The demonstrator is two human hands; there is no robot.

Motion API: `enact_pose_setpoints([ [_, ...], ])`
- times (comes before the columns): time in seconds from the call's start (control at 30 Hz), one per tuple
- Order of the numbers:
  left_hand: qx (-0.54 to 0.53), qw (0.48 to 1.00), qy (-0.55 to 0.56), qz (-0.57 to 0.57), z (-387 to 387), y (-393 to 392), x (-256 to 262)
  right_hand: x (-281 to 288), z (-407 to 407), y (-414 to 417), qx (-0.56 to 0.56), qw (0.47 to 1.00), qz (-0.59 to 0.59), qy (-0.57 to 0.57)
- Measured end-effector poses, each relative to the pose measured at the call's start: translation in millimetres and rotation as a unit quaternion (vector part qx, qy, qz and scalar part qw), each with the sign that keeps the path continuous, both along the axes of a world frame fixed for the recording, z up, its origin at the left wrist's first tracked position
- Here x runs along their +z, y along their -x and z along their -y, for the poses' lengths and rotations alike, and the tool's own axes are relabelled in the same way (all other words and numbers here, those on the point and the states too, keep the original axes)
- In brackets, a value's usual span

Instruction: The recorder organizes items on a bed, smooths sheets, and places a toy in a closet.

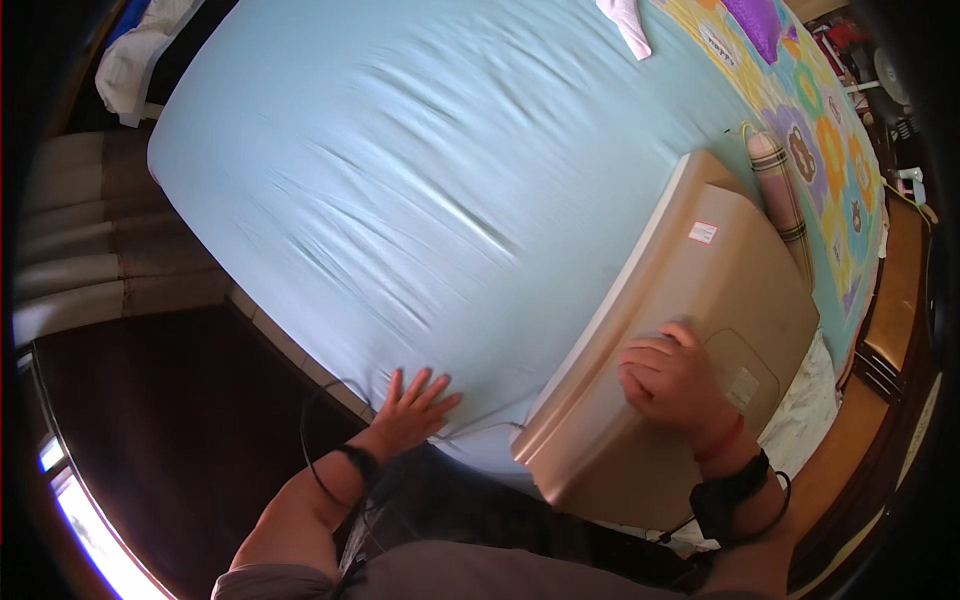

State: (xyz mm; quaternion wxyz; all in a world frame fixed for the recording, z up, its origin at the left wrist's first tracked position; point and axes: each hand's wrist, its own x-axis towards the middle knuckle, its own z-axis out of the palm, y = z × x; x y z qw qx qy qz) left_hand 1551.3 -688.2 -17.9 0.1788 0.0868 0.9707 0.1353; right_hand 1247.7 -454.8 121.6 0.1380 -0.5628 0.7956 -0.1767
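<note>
My left hand [412,409] lies on the light-blue bed sheet [360,195] near the mattress edge, fingers spread and nothing held. A thin dark cable [306,435] loops beside that wrist. My right hand [664,371] is over a large gold-coloured casing [720,296], its fingers curled in; the palm side is hidden. This casing lies slanted across the near right part of the bed. It has a pale long edge, a raised middle panel and two labels bearing writing. From its near left corner a thin cord runs across the sheet towards my left hand.
Beyond the casing lie a long plaid bolster [780,191] and a colourful patterned blanket [832,157]. A pink cloth [628,26] rests at the far edge. Left of the bed stand a dark tabletop [172,420] and a curtain [71,225]. A wooden bed frame [817,465] borders the right.
</note>
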Motion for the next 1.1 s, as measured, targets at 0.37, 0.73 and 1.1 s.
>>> enact_pose_setpoints([
  [0.37,0.400,0.905,0.133,-0.049,127,16,-24,-8,-4,20,-0.010,1.000,-0.013,-0.013],
  [0.73,0.713,0.625,-0.272,0.165,72,-39,-12,-6,-11,13,-0.076,0.993,-0.021,0.083],
  [1.1,0.351,0.748,-0.531,0.187,-61,224,102,-43,-248,-29,-0.786,0.607,0.089,0.079],
])
